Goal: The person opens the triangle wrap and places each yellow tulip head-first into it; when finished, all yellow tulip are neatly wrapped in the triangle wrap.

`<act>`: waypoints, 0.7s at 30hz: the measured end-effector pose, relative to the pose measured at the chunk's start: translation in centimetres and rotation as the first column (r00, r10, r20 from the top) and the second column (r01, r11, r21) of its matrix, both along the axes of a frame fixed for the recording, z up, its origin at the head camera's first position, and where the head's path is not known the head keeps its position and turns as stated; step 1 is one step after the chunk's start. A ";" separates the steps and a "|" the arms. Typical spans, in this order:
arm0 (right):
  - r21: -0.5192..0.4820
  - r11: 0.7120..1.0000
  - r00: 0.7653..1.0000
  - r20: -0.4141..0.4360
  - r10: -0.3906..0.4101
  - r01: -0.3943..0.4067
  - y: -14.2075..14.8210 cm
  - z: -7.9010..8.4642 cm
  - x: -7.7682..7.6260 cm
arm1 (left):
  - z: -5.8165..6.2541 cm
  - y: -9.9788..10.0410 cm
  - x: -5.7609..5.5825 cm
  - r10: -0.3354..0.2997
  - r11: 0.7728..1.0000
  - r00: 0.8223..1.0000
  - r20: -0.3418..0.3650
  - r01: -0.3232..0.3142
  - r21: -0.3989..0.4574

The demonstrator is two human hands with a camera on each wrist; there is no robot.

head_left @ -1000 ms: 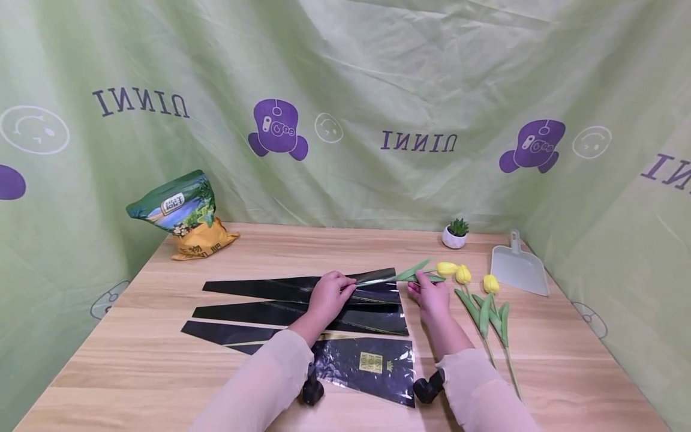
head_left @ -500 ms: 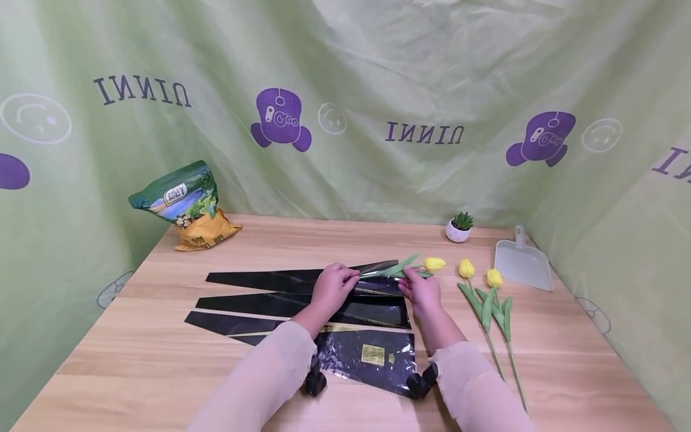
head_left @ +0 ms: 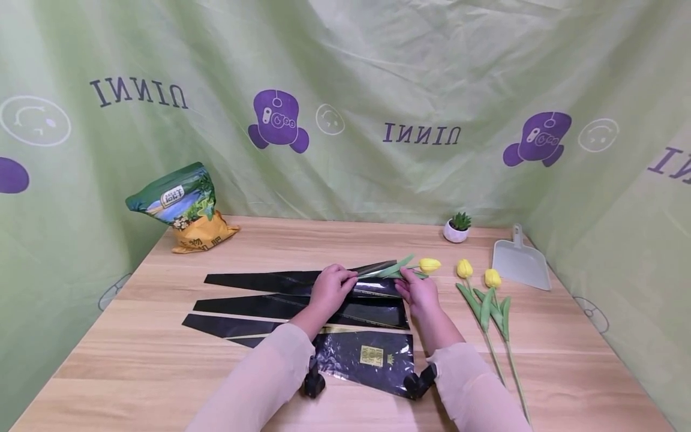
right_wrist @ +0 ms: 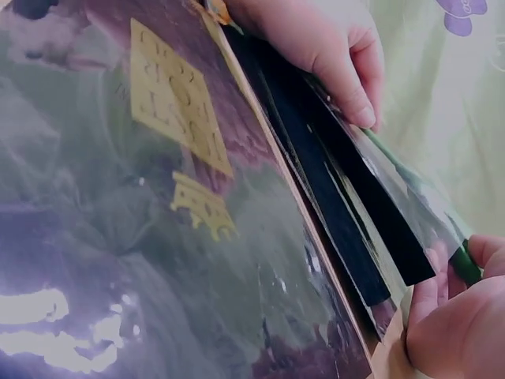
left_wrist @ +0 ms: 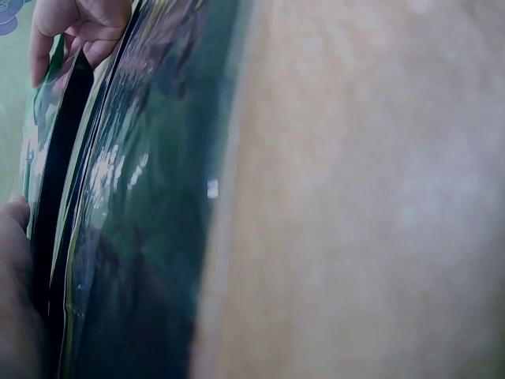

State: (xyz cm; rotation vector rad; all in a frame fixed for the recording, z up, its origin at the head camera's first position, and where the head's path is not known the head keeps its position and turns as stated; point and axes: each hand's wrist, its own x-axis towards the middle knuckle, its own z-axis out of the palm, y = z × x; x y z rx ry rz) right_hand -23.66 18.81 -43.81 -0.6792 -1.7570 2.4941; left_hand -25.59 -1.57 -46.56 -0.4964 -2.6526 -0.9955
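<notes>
A yellow tulip (head_left: 429,265) lies with its stem and leaves along the farthest black flower sleeve (head_left: 254,281), partly under its clear film. My left hand (head_left: 330,289) pinches the sleeve's film and the stem midway along. With thumb and fingers, my right hand (head_left: 423,294) pinches the tulip at its green leaves (right_wrist: 467,267), right at the sleeve's open end. The bloom sticks out beyond that end. In the right wrist view the clear film (right_wrist: 406,189) stands apart from the black layer below it. Much of the stem is hidden by my left hand.
Nearer me lie a second black sleeve (head_left: 237,307) and a third with gold print (head_left: 399,354). Two more yellow tulips (head_left: 492,278) lie at right. Behind stand a potted succulent (head_left: 456,231), a grey dustpan (head_left: 520,264) and a green-and-orange bag (head_left: 186,207).
My right hand has moved left with the tulip, so its leaves lie farther over the sleeve and its bloom is nearer the open end. My left hand holds its place on the film.
</notes>
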 end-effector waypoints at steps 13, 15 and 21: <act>-0.064 0.998 0.999 -0.045 0.010 -0.013 1.3 0.1 0.5 | 0.0 0.0 0.1 -0.011 1.000 1.000 -0.011 0.011 0.016; -0.044 0.999 0.998 -0.054 0.022 -0.024 1.9 0.2 0.6 | 0.0 0.0 0.2 -0.014 1.000 1.000 -0.011 0.014 0.018; 0.054 0.992 0.990 -0.079 0.116 -0.112 3.9 0.5 0.7 | 0.0 0.0 0.2 -0.016 1.000 1.000 -0.021 0.017 0.019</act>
